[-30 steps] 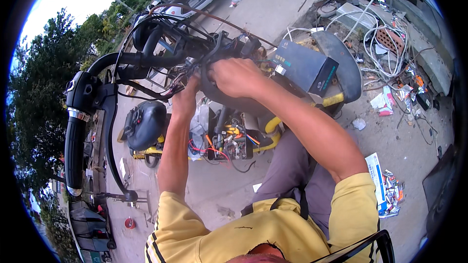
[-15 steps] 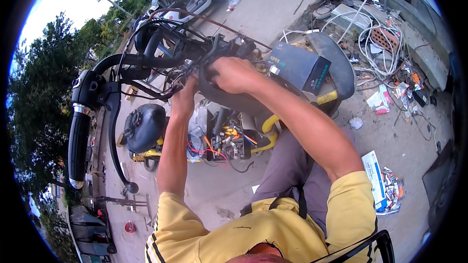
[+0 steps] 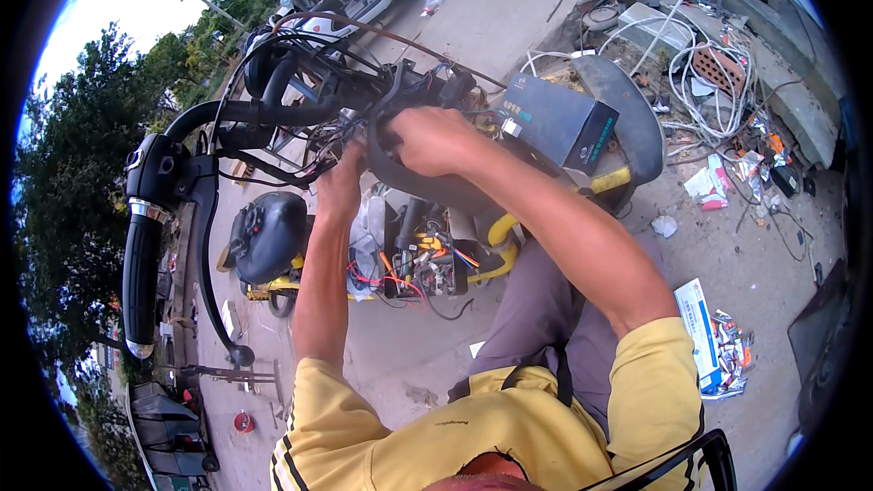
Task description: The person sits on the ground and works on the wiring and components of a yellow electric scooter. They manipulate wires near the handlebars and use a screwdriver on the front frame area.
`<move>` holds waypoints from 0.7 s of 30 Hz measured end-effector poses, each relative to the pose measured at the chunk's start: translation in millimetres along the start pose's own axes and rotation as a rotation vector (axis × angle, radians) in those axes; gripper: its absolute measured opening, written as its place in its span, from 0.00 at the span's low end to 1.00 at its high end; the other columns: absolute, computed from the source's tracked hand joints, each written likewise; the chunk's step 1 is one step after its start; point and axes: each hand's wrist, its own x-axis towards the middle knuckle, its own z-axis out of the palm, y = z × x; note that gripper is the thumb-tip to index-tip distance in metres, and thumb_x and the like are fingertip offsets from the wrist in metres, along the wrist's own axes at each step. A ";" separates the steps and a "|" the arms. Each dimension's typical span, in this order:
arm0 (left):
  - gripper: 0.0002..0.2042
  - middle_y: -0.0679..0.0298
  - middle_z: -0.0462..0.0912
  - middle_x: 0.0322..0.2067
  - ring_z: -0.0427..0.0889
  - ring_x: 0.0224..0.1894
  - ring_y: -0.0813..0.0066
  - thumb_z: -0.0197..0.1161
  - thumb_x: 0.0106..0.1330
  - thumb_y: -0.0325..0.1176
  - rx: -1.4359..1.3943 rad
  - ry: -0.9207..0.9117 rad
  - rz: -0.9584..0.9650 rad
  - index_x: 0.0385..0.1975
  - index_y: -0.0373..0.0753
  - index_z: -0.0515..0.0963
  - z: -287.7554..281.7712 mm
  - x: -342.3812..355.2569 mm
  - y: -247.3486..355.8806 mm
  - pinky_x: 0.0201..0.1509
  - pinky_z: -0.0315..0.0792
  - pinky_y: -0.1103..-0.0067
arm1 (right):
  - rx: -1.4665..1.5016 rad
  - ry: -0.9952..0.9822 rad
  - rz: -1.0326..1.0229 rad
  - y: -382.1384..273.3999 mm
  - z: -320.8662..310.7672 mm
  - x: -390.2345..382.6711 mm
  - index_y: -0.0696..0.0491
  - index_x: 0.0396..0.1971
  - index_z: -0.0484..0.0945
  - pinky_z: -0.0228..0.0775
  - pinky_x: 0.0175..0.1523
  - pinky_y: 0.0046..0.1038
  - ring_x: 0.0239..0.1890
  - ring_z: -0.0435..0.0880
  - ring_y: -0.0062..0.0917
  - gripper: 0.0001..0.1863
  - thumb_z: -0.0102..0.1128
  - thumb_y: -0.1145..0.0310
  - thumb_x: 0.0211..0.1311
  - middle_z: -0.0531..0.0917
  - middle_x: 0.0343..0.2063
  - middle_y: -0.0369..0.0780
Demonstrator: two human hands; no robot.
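- Since half a second ago, I see the handlebar [image 3: 223, 112] swing slightly left, taking its black grip [image 3: 142, 282] and brake lever [image 3: 205, 255] along; both hands keep nearly the same spots.
- The wires [image 3: 318, 150] bunch at the handlebar's middle, just beside my left hand [image 3: 344, 168]; its fingertips are buried there, so I cannot tell what they pinch.
- My right hand [image 3: 427, 138] is curled at the upper edge of the curved black panel [image 3: 414, 184], fingers hidden; I cannot tell its hold.
- A dark box [image 3: 555, 118] bounds my right side, near the forearm.
- Leftward, a wide gap separates forearm and lever.
- Below the tool bin [image 3: 427, 282], concrete [image 3: 391, 345] stretches toward the yellow shirt [image 3: 482, 432].
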 end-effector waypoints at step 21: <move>0.05 0.69 0.78 0.34 0.74 0.33 0.82 0.63 0.70 0.33 0.004 -0.043 0.009 0.39 0.39 0.79 -8.0 1.4 -6.8 0.39 0.71 0.79 | 0.091 0.124 0.032 -9.3 -1.2 -7.7 0.48 0.48 0.86 0.76 0.55 0.47 0.51 0.85 0.50 0.15 0.59 0.61 0.67 0.87 0.45 0.50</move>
